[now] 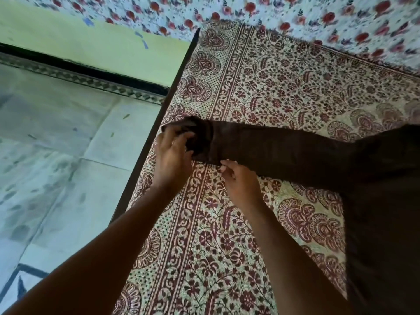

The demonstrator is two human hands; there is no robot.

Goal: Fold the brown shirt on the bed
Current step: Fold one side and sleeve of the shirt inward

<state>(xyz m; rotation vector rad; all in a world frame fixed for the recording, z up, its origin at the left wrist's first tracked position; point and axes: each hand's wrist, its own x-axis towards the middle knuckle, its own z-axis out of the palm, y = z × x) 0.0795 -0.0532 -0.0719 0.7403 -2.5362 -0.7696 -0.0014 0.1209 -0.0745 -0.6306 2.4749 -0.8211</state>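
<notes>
The brown shirt (375, 183) lies on the bed at the right, its body reaching the lower right corner. One long sleeve (261, 147) stretches left to the bed's edge, where its cuff is bunched. My left hand (171, 159) grips that bunched cuff with curled fingers. My right hand (238, 180) pinches the sleeve's near edge a little to the right of the cuff.
A patterned maroon and cream bedspread (204, 235) covers the bed. The dark bed edge (156, 133) runs diagonally on the left, with pale floor tiles (56, 167) beyond it. A green wall (91, 42) and a rose-print cloth (295, 12) lie at the far side.
</notes>
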